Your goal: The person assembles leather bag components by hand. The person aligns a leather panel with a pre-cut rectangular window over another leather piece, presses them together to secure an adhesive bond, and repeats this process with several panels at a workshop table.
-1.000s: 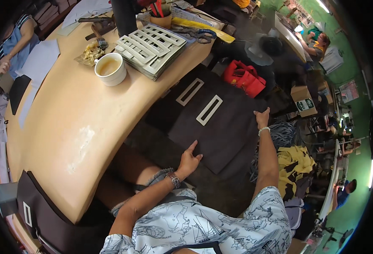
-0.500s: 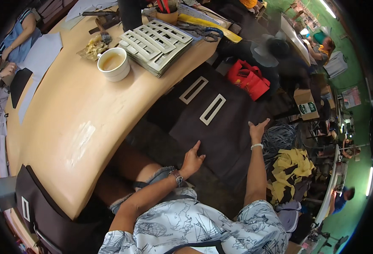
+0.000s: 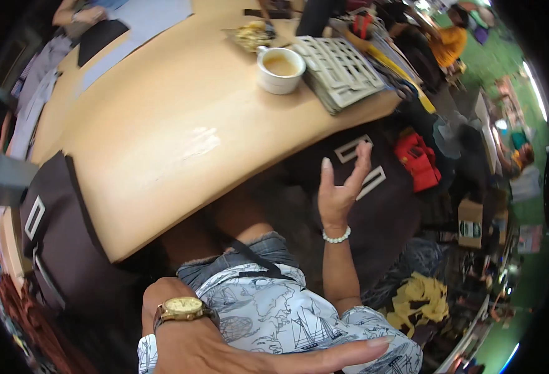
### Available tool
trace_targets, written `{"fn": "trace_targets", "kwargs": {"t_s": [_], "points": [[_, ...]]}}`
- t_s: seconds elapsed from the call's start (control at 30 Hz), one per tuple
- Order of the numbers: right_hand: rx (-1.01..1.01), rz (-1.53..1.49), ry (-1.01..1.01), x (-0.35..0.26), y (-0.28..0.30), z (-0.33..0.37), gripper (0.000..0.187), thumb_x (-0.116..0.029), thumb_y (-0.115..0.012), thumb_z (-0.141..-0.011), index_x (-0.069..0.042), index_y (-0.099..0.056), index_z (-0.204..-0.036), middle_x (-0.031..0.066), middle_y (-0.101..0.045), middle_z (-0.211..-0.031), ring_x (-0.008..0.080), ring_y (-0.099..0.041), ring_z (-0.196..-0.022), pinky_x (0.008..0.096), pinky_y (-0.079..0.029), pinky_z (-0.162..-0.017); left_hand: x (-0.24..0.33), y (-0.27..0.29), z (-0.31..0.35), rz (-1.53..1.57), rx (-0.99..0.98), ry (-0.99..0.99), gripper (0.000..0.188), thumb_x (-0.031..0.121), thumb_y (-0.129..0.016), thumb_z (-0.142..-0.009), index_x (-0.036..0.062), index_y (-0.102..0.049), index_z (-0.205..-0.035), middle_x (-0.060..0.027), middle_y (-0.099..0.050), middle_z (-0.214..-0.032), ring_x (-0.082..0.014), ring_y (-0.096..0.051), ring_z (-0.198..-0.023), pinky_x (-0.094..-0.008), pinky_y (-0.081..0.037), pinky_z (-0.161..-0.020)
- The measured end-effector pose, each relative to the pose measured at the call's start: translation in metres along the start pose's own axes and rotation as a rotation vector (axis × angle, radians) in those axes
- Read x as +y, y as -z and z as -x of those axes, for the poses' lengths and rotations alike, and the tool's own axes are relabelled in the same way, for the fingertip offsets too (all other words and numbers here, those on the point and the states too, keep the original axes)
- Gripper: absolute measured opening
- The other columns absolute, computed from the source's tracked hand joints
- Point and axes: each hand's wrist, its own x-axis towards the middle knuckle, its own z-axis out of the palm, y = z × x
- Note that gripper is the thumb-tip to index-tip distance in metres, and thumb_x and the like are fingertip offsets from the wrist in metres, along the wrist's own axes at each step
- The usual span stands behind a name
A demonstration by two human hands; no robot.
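Observation:
My left hand (image 3: 243, 355) is raised close in front of me at the lower edge, a gold watch (image 3: 183, 307) on its wrist. One digit stretches out to the right and the rest is cut off by the edge; it looks open, with nothing visible in it. My right hand (image 3: 342, 193), with a pale bead bracelet, is held up open, thumb and fingers apart and empty. Behind it lies a dark brown sheet of material (image 3: 390, 218) bearing two cream rectangular frames (image 3: 354, 149). The right hand partly covers these frames.
On the wooden table (image 3: 162, 143) stand a cup of milky brown drink (image 3: 279, 70), a stack of cream slotted pieces (image 3: 343, 71) and scissors. Another brown piece (image 3: 56, 206) hangs at the left corner. Right are a red bag (image 3: 417, 161) and yellow scraps (image 3: 419, 302). Other people work nearby.
My left hand has come up from over my lap, close to the view. My right hand has lifted off to the left, away from the brown sheet's right side. The view has turned left.

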Motion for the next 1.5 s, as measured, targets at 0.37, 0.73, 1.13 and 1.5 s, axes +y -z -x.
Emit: {"fn": "trace_targets", "kwargs": {"t_s": [0.37, 0.73, 1.13, 1.5], "points": [[-0.572, -0.568, 0.478, -0.173, -0.159, 0.031, 0.059, -0.006, -0.063, -0.075, 0.005, -0.038, -0.128, 0.0211, -0.045, -0.126, 0.0350, -0.042, -0.118, 0.0400, -0.035, -0.099, 0.103, -0.058, 0.077, -0.274, 0.161, -0.288, 0.063, 0.050, -0.036, -0.088, -0.0009, -0.039, -0.125, -0.0137, -0.047, -0.105, -0.0240, -0.047, -0.103, -0.0519, -0.028, -0.094], [-1.185, -0.874, -0.088, -0.277, -0.276, 0.088, 0.049, -0.004, -0.047, -0.085, 0.005, -0.032, -0.131, 0.0135, -0.061, -0.096, 0.0182, -0.058, -0.088, 0.0290, -0.046, -0.078, 0.148, -0.041, 0.199, -2.031, 1.707, 0.360, 0.054, 0.013, -0.070, -0.071, 0.0001, -0.050, -0.119, -0.0140, -0.060, -0.100, -0.0255, -0.058, -0.092, -0.0341, -0.045, -0.082], [-1.191, -0.892, -0.267, -0.285, -0.285, 0.105, 0.050, -0.003, -0.045, -0.088, 0.005, -0.027, -0.135, 0.0074, -0.058, -0.091, 0.0110, -0.054, -0.082, 0.0224, -0.044, -0.069, 0.140, -0.008, 0.264, -2.365, 1.681, 0.811, 0.029, 0.013, -0.068, -0.072, 0.0008, -0.062, -0.097, -0.0132, -0.062, -0.098, -0.0296, -0.058, -0.094, -0.0388, -0.044, -0.084], [-1.166, -0.996, -0.164, -0.315, -0.263, 0.104, 0.057, -0.010, -0.051, -0.089, 0.006, -0.022, -0.136, 0.0041, -0.056, -0.067, 0.0062, -0.048, -0.056, 0.0206, -0.042, -0.054, 0.152, -0.012, 0.265, -1.784, 2.017, 0.178, 0.009, 0.004, -0.063, -0.079, -0.0029, -0.065, -0.084, -0.0123, -0.066, -0.080, -0.0196, -0.063, -0.067, -0.0275, -0.047, -0.060]]}}
